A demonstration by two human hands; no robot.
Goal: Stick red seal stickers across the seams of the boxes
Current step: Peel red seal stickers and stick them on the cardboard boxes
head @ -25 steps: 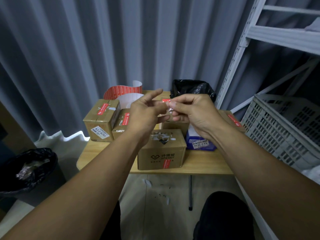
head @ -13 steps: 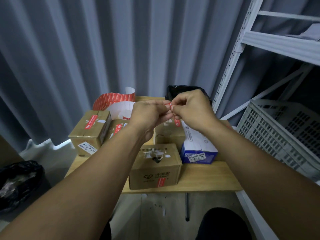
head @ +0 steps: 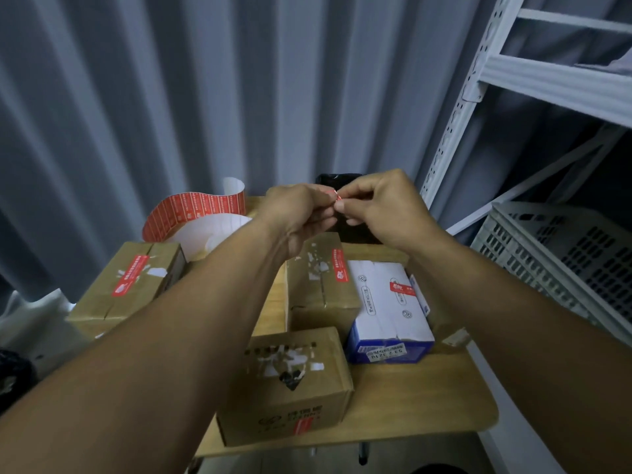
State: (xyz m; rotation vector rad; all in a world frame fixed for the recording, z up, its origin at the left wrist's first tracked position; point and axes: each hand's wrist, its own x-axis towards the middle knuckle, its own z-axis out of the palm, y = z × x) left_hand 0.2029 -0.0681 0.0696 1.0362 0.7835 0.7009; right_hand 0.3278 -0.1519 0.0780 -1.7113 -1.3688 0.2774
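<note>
My left hand (head: 297, 213) and my right hand (head: 379, 203) meet above the table, both pinching one small red seal sticker (head: 338, 197) between thumbs and fingertips. Below them stand several boxes: a brown box (head: 130, 289) at the left with a red sticker on top, a brown box (head: 321, 285) in the middle with a red sticker, a white and blue box (head: 386, 309) with a red sticker, and a nearer brown box (head: 290, 381) with a red sticker on its front face. A curled strip of red stickers (head: 195, 210) lies at the back left.
The wooden table (head: 427, 401) is small, its front edge close to me. A white metal shelf frame (head: 478, 97) and a grey plastic crate (head: 564, 261) stand at the right. A black bag (head: 352, 230) sits behind the boxes. Grey curtains hang behind.
My hands have stayed together on the sticker, and my left fingers have curled in. My view has tilted, so the table and boxes sit lower in view.
</note>
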